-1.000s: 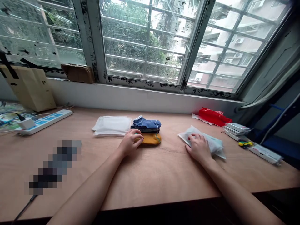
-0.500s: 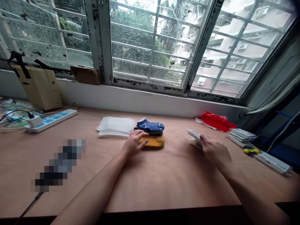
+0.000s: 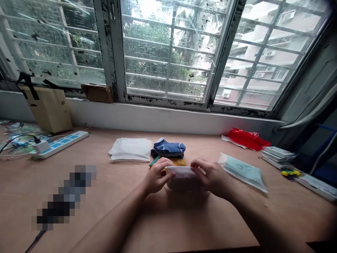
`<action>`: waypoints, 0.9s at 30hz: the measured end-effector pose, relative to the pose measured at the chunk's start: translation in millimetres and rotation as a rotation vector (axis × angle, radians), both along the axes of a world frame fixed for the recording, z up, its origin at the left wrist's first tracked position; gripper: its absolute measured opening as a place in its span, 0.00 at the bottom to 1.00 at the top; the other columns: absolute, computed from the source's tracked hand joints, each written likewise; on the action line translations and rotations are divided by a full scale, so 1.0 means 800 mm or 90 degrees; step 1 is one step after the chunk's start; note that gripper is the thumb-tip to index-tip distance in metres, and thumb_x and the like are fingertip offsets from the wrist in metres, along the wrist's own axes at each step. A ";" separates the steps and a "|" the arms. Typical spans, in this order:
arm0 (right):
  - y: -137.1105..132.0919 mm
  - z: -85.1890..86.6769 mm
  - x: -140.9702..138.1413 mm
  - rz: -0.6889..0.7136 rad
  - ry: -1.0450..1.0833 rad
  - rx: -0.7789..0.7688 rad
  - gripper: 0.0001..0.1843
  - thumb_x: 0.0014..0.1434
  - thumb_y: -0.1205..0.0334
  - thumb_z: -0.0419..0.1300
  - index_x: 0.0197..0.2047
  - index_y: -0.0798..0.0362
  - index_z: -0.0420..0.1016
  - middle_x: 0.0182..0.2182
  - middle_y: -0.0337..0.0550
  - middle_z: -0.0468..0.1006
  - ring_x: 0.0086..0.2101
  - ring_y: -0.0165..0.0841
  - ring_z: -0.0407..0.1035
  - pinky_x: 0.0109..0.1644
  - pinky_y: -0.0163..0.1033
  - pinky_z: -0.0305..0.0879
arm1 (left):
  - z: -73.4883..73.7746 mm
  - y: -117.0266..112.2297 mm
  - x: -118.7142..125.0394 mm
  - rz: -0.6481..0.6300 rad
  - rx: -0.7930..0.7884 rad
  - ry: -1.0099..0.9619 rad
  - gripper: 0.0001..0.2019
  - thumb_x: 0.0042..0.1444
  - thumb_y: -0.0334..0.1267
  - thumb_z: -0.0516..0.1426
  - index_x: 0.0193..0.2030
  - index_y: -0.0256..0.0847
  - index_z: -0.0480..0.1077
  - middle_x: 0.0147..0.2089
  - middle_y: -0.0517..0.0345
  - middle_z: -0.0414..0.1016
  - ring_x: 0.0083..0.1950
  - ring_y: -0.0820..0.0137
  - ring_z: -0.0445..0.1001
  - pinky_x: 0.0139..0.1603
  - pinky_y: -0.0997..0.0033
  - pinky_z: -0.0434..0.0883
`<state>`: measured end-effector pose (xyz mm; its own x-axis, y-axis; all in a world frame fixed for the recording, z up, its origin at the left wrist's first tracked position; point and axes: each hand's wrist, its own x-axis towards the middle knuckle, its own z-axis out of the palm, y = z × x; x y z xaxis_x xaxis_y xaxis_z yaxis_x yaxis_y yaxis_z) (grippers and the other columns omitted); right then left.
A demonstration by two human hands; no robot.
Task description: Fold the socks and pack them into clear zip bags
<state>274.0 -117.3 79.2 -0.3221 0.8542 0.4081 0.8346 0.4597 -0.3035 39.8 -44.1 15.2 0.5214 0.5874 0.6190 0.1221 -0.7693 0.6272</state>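
Observation:
My left hand (image 3: 156, 178) and my right hand (image 3: 212, 175) both grip a clear plastic bag (image 3: 182, 173), held level just above the wooden desk (image 3: 110, 196). Directly behind the bag lies a yellow sock (image 3: 179, 162), mostly hidden by it. A pile of blue socks (image 3: 169, 148) sits behind the yellow one. A packed bag with greenish contents (image 3: 243, 171) lies to the right of my right hand. A stack of empty clear bags (image 3: 131, 149) rests left of the socks.
A red bag (image 3: 247, 138) and flat packets (image 3: 278, 153) lie at the right back. A power strip (image 3: 59, 144) and a tan paper bag (image 3: 47, 107) stand at the left. A pixelated object (image 3: 64, 196) lies front left. The window sill (image 3: 163, 117) bounds the desk's far side.
My right hand left the packed bag on the right and came to the middle with a clear bag. My left hand lifted off the yellow sock and took the bag's other end.

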 end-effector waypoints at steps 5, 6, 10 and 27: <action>0.041 0.016 0.004 0.073 -0.021 -0.044 0.06 0.59 0.58 0.59 0.38 0.45 0.76 0.32 0.39 0.79 0.33 0.35 0.69 0.36 0.37 0.61 | 0.004 0.012 -0.010 0.167 -0.073 -0.103 0.14 0.61 0.46 0.53 0.30 0.41 0.72 0.34 0.53 0.73 0.37 0.64 0.72 0.41 0.65 0.71; 0.049 0.015 0.011 0.076 0.003 -0.075 0.06 0.56 0.57 0.61 0.38 0.45 0.77 0.31 0.38 0.79 0.32 0.35 0.69 0.34 0.37 0.61 | 0.005 0.015 -0.012 0.198 -0.074 -0.122 0.14 0.60 0.45 0.53 0.28 0.42 0.71 0.33 0.55 0.73 0.36 0.65 0.72 0.41 0.66 0.70; 0.080 -0.019 0.037 0.107 0.242 -0.217 0.14 0.50 0.50 0.68 0.35 0.50 0.77 0.28 0.38 0.76 0.28 0.32 0.67 0.29 0.35 0.60 | 0.008 0.024 -0.022 0.282 -0.057 -0.167 0.13 0.58 0.42 0.52 0.25 0.42 0.68 0.28 0.59 0.70 0.33 0.67 0.70 0.38 0.68 0.67; 0.070 -0.072 0.001 0.145 0.371 -0.181 0.17 0.61 0.49 0.60 0.30 0.52 0.78 0.25 0.40 0.78 0.26 0.33 0.70 0.31 0.36 0.64 | 0.022 0.011 -0.030 0.545 0.308 -0.072 0.06 0.58 0.35 0.54 0.41 0.42 0.70 0.44 0.51 0.74 0.48 0.59 0.72 0.52 0.58 0.67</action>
